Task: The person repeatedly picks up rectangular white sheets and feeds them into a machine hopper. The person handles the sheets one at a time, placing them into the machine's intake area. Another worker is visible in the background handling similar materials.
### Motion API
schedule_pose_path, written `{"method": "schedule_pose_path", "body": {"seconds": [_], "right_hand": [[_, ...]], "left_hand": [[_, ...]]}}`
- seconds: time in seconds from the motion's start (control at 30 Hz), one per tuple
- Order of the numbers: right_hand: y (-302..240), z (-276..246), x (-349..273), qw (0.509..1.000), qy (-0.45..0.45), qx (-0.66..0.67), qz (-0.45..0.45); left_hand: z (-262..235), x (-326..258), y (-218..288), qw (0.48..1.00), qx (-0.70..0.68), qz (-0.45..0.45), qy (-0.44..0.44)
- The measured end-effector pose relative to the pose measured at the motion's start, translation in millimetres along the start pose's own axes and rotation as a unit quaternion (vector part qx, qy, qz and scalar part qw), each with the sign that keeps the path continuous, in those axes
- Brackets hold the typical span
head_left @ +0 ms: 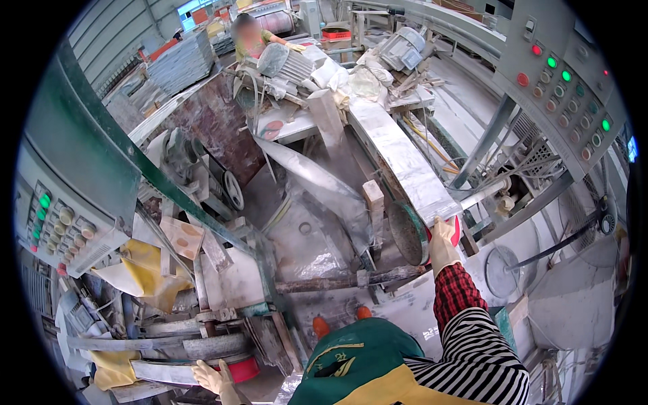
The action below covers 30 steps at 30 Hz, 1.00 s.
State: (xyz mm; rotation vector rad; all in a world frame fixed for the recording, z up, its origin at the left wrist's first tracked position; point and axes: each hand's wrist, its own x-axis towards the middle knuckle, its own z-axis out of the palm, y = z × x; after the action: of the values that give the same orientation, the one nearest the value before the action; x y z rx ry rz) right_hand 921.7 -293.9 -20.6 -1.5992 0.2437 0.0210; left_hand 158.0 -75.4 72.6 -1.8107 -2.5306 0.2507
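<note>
My right hand (443, 244), in a pale glove, is at the near end of a long white-dusted beam (403, 158). Its fingers are closed over that end, and a red rounded piece (456, 231) shows beside them. At the lower left, my left hand (214, 379) wears a pale glove too. Its fingers are spread, next to the end of a pale flat strip (162, 372) and a red curved piece (243, 369). Whether that hand touches either one is hard to tell. A green apron (358, 347) covers my front.
Control panels with lit buttons stand at left (67, 202) and right (560, 88). Between them lie a dusty metal chute (317, 179), a handwheel (233, 191) and a wooden post (373, 202). Motors (401, 48) sit farther back. A co-worker (253, 44) stands beyond, near stacked slabs (181, 64).
</note>
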Motion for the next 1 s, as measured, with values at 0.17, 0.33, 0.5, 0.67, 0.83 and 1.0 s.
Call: {"method": "schedule_pose_path", "body": {"seconds": [0.17,0.33,0.5,0.67,0.83,1.0], "right_hand": [[-29.1,0.8,-4.8,0.979,-0.032,-0.174,0.106],[-46.9,6.5,-19.1,0.975,-0.049,-0.124,0.178],[12.0,-22.0,22.8,0.958,-0.098,0.158,0.217],[19.7,-31.0,-33.4,0.962,-0.089,0.244,0.087],[53.1,-55.9,-47.6,0.988,-0.024,0.136,0.07],[117.7,-95.0,-43.3,0.993,-0.074,0.024,0.085]], "left_hand": [[11.0,-6.6,-3.8,1.0,0.001,-0.002,0.03],[5.4,-17.3,3.6,0.999,0.002,-0.008,0.045],[6.8,-5.9,1.4,0.977,-0.159,0.013,0.141],[-18.8,2.8,-15.4,0.949,-0.224,-0.037,0.219],[-13.8,46.8,-58.1,0.952,-0.212,-0.168,0.145],[21.7,80.5,-83.5,0.946,-0.214,-0.181,0.163]]}}
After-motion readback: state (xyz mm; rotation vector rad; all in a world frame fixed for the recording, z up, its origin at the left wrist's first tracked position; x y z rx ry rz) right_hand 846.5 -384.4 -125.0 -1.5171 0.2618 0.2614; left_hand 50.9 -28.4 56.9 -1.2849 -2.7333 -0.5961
